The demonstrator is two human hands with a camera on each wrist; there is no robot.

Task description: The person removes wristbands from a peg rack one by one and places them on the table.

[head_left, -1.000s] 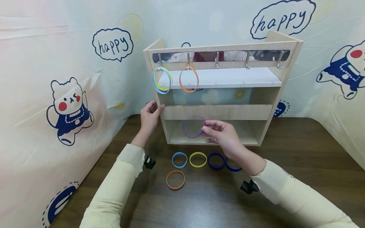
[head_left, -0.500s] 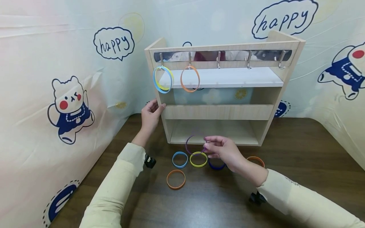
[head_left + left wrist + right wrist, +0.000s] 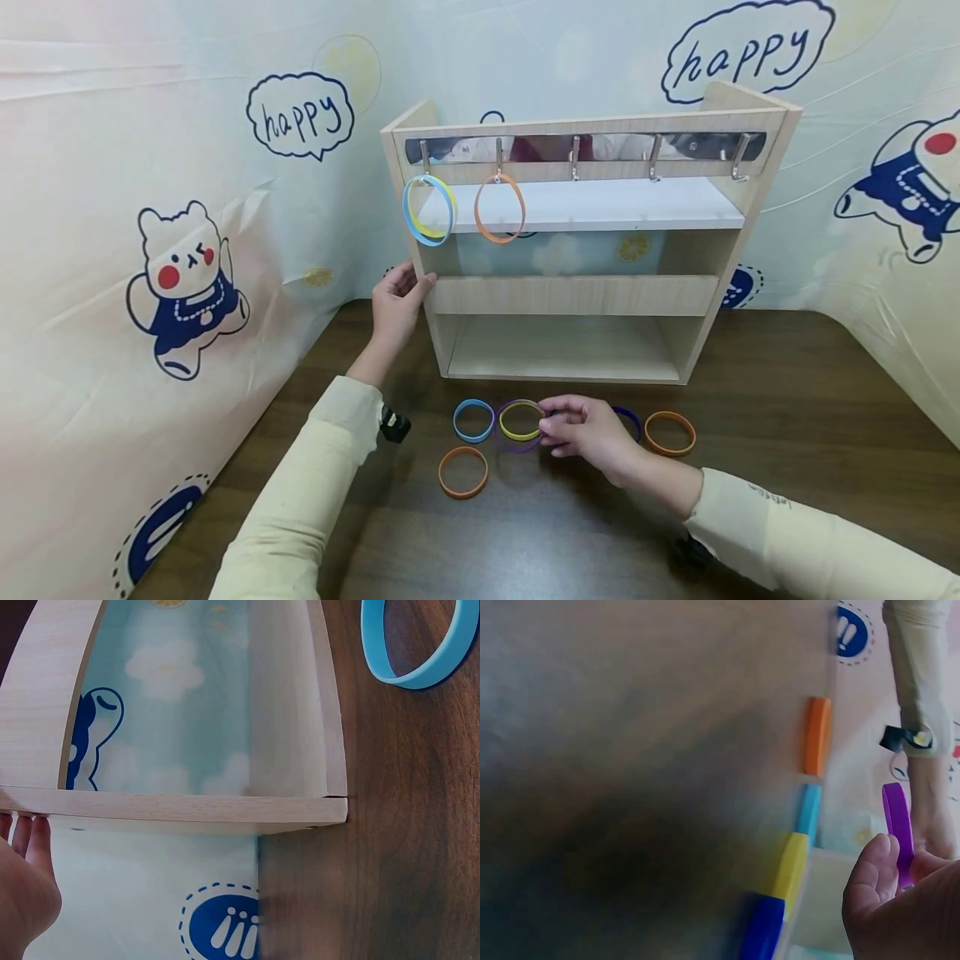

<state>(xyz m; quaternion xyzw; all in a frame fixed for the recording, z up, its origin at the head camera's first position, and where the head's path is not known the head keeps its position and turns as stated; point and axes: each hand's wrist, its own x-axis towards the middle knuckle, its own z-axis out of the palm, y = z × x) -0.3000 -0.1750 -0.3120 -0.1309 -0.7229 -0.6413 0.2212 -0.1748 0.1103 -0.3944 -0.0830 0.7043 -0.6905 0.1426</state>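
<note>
My right hand (image 3: pixel 596 437) pinches a purple silicone wristband (image 3: pixel 900 825) between thumb and fingers. In the head view the band hangs low over the table, around or above a yellow wristband (image 3: pixel 521 437). A light blue wristband (image 3: pixel 473 440) lies left of it, an orange wristband (image 3: pixel 462 496) nearer me. To the right are a dark blue wristband (image 3: pixel 636 417), partly hidden by my hand, and another orange wristband (image 3: pixel 670 452). My left hand (image 3: pixel 395 308) grips the left side edge of a wooden shelf (image 3: pixel 573 296), thumb at the front.
Across the shelf top runs a metal strip with several hooks (image 3: pixel 575 158). A light blue wristband (image 3: pixel 411 223) and a yellow one hang on the leftmost hook, an orange band (image 3: pixel 477 212) on the second. Printed cloth (image 3: pixel 187 108) surrounds the brown table (image 3: pixel 525 533).
My right hand has come down from in front of the shelf's lower compartment to the wristbands on the table, carrying the purple wristband. The right-hand orange band has come into sight. My left hand stays put.
</note>
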